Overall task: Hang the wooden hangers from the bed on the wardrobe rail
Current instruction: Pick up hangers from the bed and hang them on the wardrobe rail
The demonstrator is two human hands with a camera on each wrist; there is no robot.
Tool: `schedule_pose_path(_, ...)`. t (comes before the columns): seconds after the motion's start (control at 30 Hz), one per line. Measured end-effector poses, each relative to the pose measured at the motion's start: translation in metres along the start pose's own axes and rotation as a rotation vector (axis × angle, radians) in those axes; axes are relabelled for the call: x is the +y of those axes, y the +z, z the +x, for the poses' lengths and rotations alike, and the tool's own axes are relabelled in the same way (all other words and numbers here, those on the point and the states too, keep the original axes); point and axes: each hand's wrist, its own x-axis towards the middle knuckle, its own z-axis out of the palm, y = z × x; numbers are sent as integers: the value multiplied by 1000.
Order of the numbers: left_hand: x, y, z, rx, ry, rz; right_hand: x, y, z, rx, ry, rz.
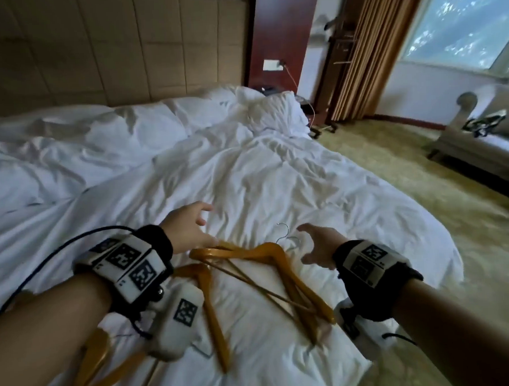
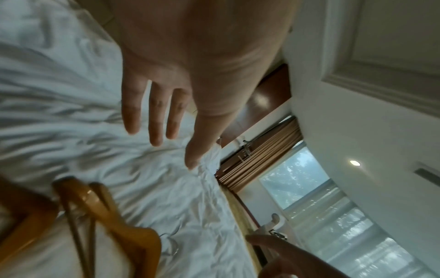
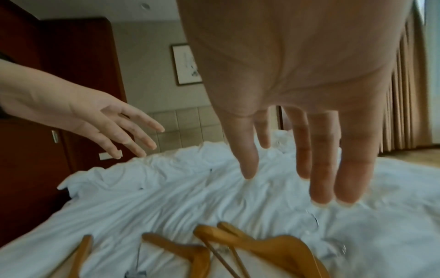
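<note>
Several wooden hangers lie on the white bed [image 1: 275, 168]. Two overlapped hangers [image 1: 268, 255] sit in the middle with their metal hooks [image 1: 285, 235] pointing away from me. Another hanger [image 1: 210, 301] lies to their left, and one more [image 1: 92, 363] is partly hidden under my left forearm. My left hand [image 1: 200, 225] hovers open over the left end of the pair, holding nothing. My right hand [image 1: 309, 244] is open with loosely curved fingers, just right of the hooks. The wrist views show the same: left hand [image 2: 171, 148] above the hangers [image 2: 107, 216], right hand [image 3: 285, 188] above the hangers [image 3: 262, 246].
The duvet is rumpled, with pillows [image 1: 266, 109] near the padded headboard [image 1: 107, 47]. A dark wooden panel [image 1: 280, 29] stands beyond. To the right are patterned carpet [image 1: 408, 170], brown curtains [image 1: 367, 54], a window [image 1: 468, 19] and a bench [image 1: 480, 142].
</note>
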Motion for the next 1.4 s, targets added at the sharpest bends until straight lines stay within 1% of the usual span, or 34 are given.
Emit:
schedule_pose_path(0.13,-19,63,66,14,-104,-47,43,36,69,-110,45,-53)
schedule_pose_path(0.23,-40,105,99,33,-155,-80,66,64,115,-144,53,-45)
schedule_pose_path(0.3,-56,128,111,34,-201,-90,76,82,141,-162,52,-45)
schedule_pose_path(0.4,-78,157,125,21,-258,-33,87,110,174,-147,45,-34)
schedule_pose_path(0.53,-99,183,137,12,-293,29,98,145,208,-145,53,-10)
schedule_pose_path(0.6,-110,195,140,4,-285,98,102,159,219,-127,61,10)
schedule_pose_path(0.7,-127,211,144,3,-273,184,106,176,234,-86,63,39)
schedule_pose_path(0.83,-146,224,149,-28,-340,196,108,193,252,-52,38,81)
schedule_pose_path(1.0,-163,225,161,-15,-376,213,110,212,270,-2,7,28)
schedule_pose_path(1.1,-168,225,165,8,-395,255,111,222,276,28,5,57)
schedule_pose_path(1.27,-176,227,168,44,-441,267,110,226,285,61,21,112)
schedule_pose_path(1.33,-178,229,169,29,-474,271,107,223,287,70,40,91)
schedule_pose_path(1.4,-180,232,171,-1,-509,271,104,222,292,81,101,100)
